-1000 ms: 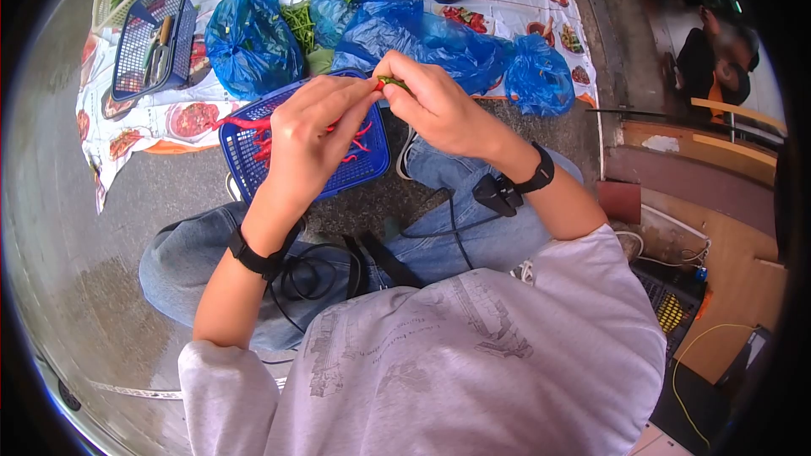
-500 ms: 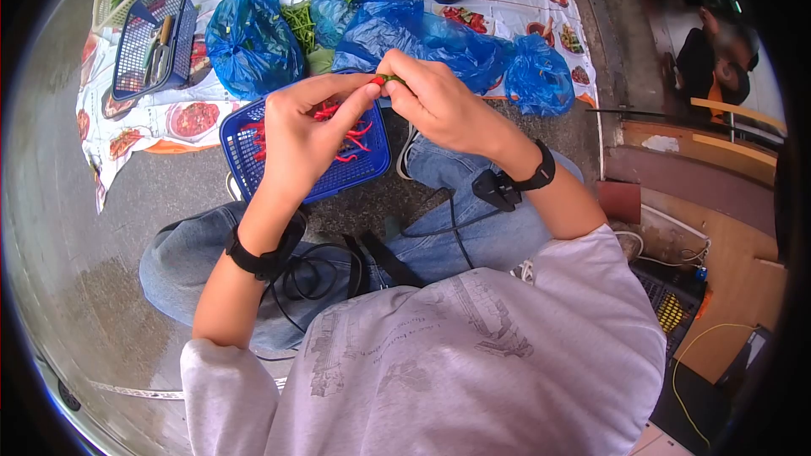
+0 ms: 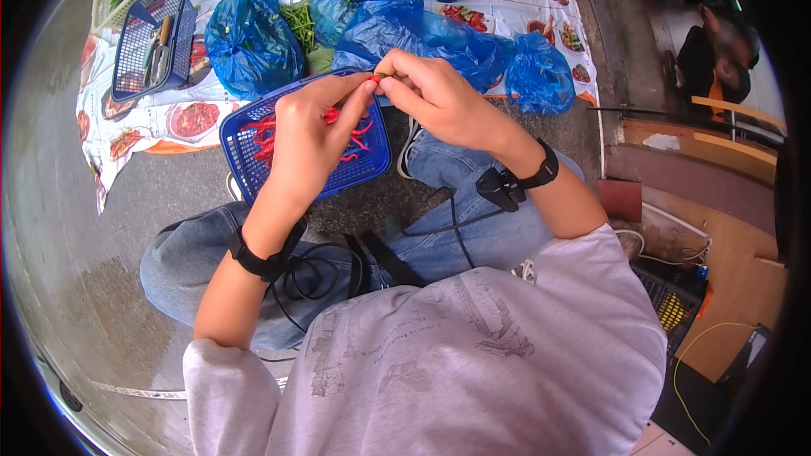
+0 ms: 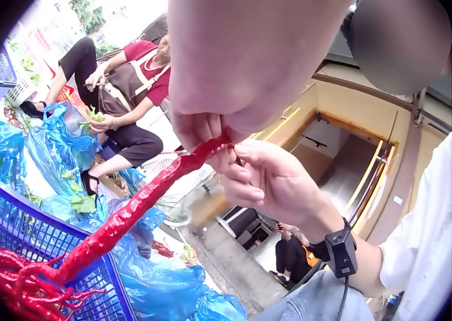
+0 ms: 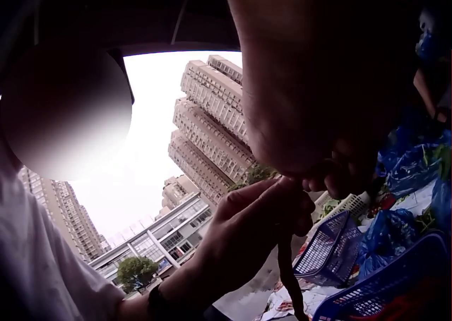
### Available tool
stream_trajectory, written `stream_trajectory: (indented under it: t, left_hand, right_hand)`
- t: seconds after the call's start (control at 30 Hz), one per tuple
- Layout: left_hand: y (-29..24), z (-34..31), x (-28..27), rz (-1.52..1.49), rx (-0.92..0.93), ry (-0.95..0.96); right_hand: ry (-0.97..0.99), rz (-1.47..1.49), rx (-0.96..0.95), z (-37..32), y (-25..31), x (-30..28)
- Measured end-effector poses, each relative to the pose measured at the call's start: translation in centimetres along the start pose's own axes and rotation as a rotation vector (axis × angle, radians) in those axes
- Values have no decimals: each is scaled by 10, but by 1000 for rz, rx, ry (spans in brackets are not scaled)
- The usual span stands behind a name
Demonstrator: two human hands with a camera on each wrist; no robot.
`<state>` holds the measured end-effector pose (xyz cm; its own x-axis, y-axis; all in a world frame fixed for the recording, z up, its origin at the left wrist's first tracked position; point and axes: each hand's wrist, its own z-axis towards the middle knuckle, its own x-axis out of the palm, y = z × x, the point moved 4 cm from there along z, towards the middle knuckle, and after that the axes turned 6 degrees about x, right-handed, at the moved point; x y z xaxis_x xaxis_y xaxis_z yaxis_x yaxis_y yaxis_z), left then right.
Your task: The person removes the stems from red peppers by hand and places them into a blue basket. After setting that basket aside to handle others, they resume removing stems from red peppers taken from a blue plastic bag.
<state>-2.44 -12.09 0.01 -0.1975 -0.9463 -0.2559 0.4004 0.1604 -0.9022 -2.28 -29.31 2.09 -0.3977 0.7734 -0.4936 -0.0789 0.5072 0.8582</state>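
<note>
My left hand [image 3: 308,122] pinches a long red chili pepper [image 4: 127,215] close to its stem end, thumb and index finger together. In the left wrist view the wrinkled pepper slants down from the fingers and overlaps other chilies. Fingertips meeting the left ones, my right hand [image 3: 439,105] pinches the pepper's short green stem [image 3: 383,77]. Both hands are raised over the near side of a blue plastic basket [image 3: 387,148]. Several thin red chilies [image 3: 359,143] lie in that basket, partly hidden by the left hand and forearm.
Blue plastic bags [image 3: 253,42] sit on a printed white sheet [image 3: 144,110] beyond the basket. A second blue basket [image 3: 182,55] holds long-handled tools [image 3: 158,51]; a pale crate of greens [image 3: 101,13] stands behind. Another person [image 4: 131,88] sits across with greens in hand.
The left thumb has spread away from the palm, and the pepper's body no longer shows left of that hand. Less of the green stem shows between the fingertips.
</note>
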Motion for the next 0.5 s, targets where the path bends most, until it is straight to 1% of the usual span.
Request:
stream_trajectory:
  t: [0.03, 0.17, 0.23, 0.27, 0.33, 0.43, 0.5]
  left_hand:
    - [-1, 0, 0, 47, 80, -8]
    - [0, -1, 3, 59, 99, 23]
    - [1, -3, 6, 202, 109, 120]
    - [1, -4, 7, 203, 107, 119]
    - [-3, -4, 9, 218, 211, 103]
    - [-2, -4, 9, 279, 265, 109]
    - [0, -5, 10, 274, 266, 108]
  right_hand:
    - [-15, -39, -30, 1, 0, 0]
    - [-56, -80, -93, 2, -4, 3]
    - [-43, -112, -36, 1, -6, 4]
    - [-41, -112, -37, 1, -3, 5]
    - [-72, -114, 31, 1, 2, 4]
    - [-60, -113, 20, 1, 4, 5]
    - [-58, -132, 11, 2, 4, 5]
